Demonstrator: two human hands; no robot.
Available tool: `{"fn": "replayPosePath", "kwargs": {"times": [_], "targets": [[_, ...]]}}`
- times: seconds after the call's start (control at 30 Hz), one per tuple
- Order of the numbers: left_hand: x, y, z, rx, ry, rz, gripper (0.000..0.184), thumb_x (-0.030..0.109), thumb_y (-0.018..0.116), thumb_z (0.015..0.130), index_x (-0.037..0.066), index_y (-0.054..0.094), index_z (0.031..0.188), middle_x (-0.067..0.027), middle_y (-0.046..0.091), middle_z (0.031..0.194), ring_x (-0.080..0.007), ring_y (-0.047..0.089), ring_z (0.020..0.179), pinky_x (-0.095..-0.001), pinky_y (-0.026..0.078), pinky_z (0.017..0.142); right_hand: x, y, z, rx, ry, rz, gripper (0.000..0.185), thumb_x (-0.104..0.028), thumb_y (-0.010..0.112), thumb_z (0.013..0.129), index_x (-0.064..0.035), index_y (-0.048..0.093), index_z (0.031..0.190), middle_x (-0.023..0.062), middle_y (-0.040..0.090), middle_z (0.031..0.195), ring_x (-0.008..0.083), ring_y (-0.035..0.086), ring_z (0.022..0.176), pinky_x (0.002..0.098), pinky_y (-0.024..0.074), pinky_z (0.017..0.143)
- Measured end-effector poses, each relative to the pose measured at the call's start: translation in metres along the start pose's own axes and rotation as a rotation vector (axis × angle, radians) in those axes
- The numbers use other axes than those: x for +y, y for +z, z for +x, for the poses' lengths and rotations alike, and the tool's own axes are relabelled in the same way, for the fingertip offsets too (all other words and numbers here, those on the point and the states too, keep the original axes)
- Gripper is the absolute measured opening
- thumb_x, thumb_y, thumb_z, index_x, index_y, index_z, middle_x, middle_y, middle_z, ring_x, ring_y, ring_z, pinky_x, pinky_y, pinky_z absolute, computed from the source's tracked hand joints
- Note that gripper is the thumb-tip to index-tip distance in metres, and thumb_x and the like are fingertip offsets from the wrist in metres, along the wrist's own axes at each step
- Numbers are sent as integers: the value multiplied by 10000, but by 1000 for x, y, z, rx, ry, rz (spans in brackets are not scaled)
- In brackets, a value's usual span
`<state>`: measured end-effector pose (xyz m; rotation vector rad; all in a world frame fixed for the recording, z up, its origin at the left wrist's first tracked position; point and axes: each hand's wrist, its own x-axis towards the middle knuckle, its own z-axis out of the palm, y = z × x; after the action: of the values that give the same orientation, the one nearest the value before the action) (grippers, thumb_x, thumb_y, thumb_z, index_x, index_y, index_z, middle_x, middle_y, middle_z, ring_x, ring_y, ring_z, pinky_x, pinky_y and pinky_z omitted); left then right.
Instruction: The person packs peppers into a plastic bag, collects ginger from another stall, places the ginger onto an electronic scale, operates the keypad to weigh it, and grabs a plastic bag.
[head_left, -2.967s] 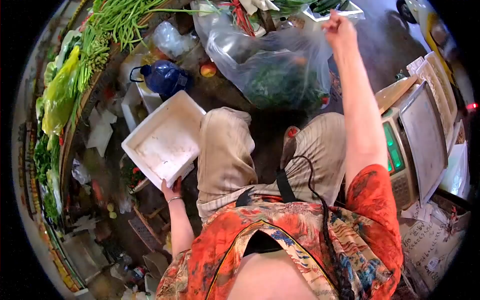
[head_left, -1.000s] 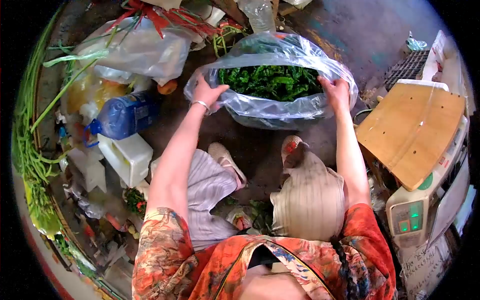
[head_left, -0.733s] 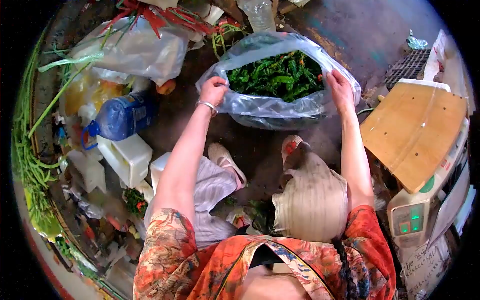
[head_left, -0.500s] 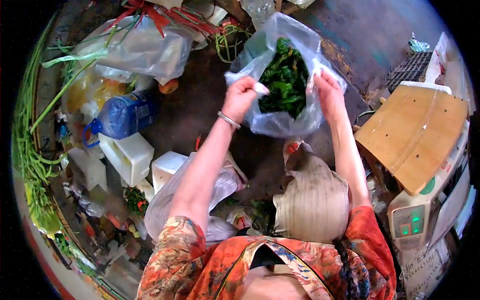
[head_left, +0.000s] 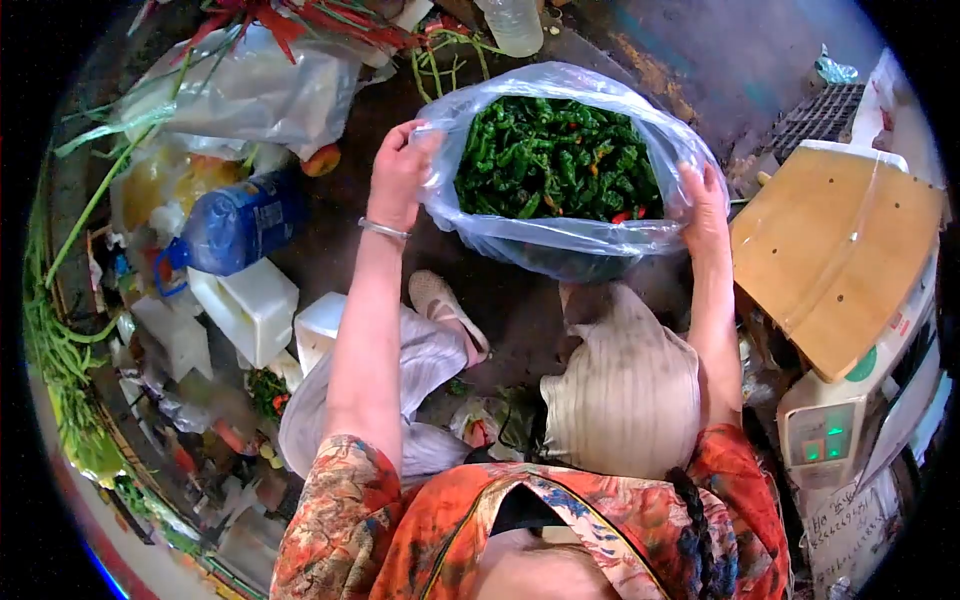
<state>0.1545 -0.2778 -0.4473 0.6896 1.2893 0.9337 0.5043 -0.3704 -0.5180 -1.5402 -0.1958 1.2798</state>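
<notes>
A clear plastic bag is spread wide in front of me. Inside it lies a heap of dark green peppers, with a few red ones at the near side. My left hand is closed on the bag's left rim, a bracelet at its wrist. On the opposite side, my right hand holds the right rim, its fingers partly hidden by the plastic. The bag's underside is above or on the dark floor between my knees; which one I cannot tell.
On the right stands a scale with lit green digits, beside a wooden board. To the left are a blue plastic jug, a white foam box and a filled plastic bag. Long green beans line the left edge.
Both hands have moved apart, pulling the bag's mouth much wider. More of the peppers now show, including red ones.
</notes>
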Motion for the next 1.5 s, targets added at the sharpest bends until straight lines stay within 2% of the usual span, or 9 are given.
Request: {"fn": "replayPosePath", "kwargs": {"times": [0.27,0.33,0.4,0.57,0.73,0.8,1.07,1.23,1.5], "targets": [[-35,-32,25,250,511,1089,318,141,683,730,6,612,1009,-64,631,945,-146,598,795,-264,472,718,25,-33,30,26,-274,-855,368,-305,572,840,0,580,1046,116,621,918,206,575,851,309,429,790],[-45,-39,35,150,328,853,272,144,635,790,0,599,1018,-80,631,947,-178,613,794,-291,492,707,19,-20,27,26,-290,-863,367,-320,562,849,-2,591,1030,111,632,898,210,590,841,314,436,801],[-33,-7,23,-67,-109,-57,207,129,580,842,6,589,1008,-80,631,910,-201,619,763,-326,517,686,17,1,29,-201,-144,-11,314,-303,537,869,-13,607,967,81,634,841,186,594,835,314,444,806],[-62,35,19,-76,-174,-38,137,113,570,838,39,595,950,-50,623,836,-170,600,692,-309,495,597,26,69,15,-320,73,-56,169,-198,502,883,-50,583,882,11,593,696,101,549,591,241,452,571],[-38,-74,51,142,-321,-456,166,96,475,814,8,584,903,-120,624,886,-266,603,798,-386,504,735,44,-41,95,-577,593,598,145,-174,496,844,-73,585,900,0,567,658,112,531,520,230,422,428],[-41,-100,64,249,-355,-371,198,95,447,798,-18,575,897,-150,619,909,-302,589,860,-423,489,796,14,-8,65,-18,533,407,176,-166,484,844,-48,591,919,39,626,750,146,593,613,258,488,510],[-30,-53,62,-57,-161,-55,275,137,622,774,29,575,1022,-76,612,996,-196,572,908,-326,460,811,15,2,57,-115,207,87,337,-197,536,854,-53,503,1156,71,572,1066,154,576,873,281,484,719],[-41,-49,67,113,104,520,952,333,795,611,22,281,1349,-200,449,1235,-268,505,1049,-354,421,885,-3,21,20,-153,-71,-305,647,-203,628,798,-50,325,1349,147,477,1224,241,496,1083,336,403,908],[-27,8,40,262,546,1576,798,456,698,662,199,357,1336,-156,390,1299,-347,363,1184,-517,306,938,-18,46,-16,-25,-924,-1103,569,-147,639,773,-92,402,1287,199,429,1278,354,413,1181,401,343,976]]}}
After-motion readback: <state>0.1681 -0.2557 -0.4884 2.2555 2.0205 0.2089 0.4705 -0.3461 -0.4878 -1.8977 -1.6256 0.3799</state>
